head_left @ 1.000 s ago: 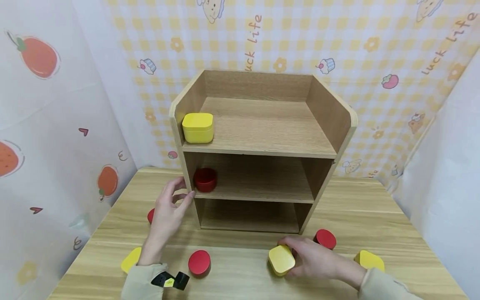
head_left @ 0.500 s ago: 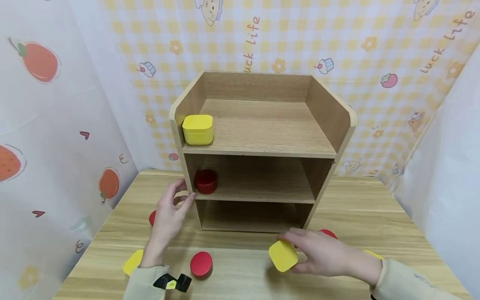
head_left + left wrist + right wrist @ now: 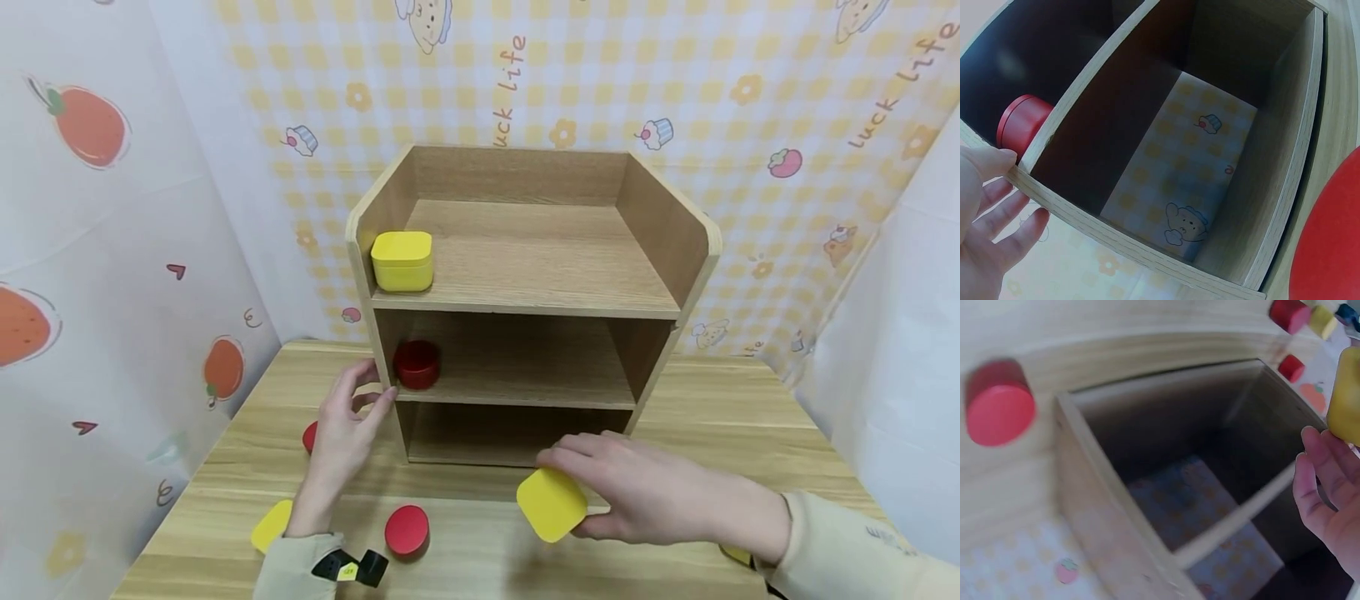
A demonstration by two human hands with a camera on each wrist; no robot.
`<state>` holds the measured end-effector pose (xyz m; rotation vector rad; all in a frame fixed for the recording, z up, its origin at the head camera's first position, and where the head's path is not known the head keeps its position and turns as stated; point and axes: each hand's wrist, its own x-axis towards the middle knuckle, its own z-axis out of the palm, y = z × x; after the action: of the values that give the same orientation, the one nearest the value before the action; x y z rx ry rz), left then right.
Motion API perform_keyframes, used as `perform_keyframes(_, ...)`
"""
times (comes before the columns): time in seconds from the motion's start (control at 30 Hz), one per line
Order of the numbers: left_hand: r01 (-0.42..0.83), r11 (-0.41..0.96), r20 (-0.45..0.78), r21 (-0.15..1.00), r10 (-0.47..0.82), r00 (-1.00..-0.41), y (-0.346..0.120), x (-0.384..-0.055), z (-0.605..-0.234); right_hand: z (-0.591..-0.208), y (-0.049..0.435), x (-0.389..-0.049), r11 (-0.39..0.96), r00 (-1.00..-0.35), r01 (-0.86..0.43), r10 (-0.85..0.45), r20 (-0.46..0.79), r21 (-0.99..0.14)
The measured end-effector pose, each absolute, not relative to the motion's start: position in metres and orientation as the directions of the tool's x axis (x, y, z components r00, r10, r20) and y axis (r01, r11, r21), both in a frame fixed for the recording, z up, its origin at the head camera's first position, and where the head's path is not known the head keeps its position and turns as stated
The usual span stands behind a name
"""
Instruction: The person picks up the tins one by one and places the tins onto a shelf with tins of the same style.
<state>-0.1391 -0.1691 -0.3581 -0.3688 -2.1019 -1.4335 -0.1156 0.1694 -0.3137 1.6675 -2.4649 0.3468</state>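
My left hand (image 3: 337, 433) grips the left side panel of a wooden shelf unit (image 3: 525, 258). Its thumb lies at the front edge and the fingers are on the outer side, as the left wrist view shows. My right hand (image 3: 637, 487) holds a yellow rounded-square box (image 3: 551, 506) between thumb and fingers, raised above the table in front of the bottom shelf. On the top shelf, at the left, sits another yellow box (image 3: 402, 262). A red round box (image 3: 417, 365) stands at the left of the middle shelf, near my left thumb.
On the table, a red round box (image 3: 407, 531) stands between my hands. A yellow box (image 3: 272, 525) and a red one (image 3: 309, 437) are partly hidden by my left arm. Under my right wrist shows a yellow box (image 3: 737, 553). Another red box (image 3: 1000, 406) appears in the right wrist view.
My right hand has lifted the yellow box off the table and tilted it, moving slightly left. It now covers the red box on the right. My left hand keeps its grip on the shelf.
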Motion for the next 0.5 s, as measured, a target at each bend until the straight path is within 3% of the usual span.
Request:
perform_keyframes(0.13, 0.516, 0.384, 0.587, 0.766, -0.09, -0.804, -0.168, -0.139, -0.358, -0.293, 0.16, -0.119, 0.342, -0.356, -0.935, -0.9, 0.253, -0.098)
perform_keyframes(0.5, 0.526, 0.38, 0.599, 0.76, -0.096, -0.795, -0.168, -0.139, -0.359, -0.233, 0.139, -0.144, 0.365, -0.43, -0.895, -0.858, 0.28, -0.255)
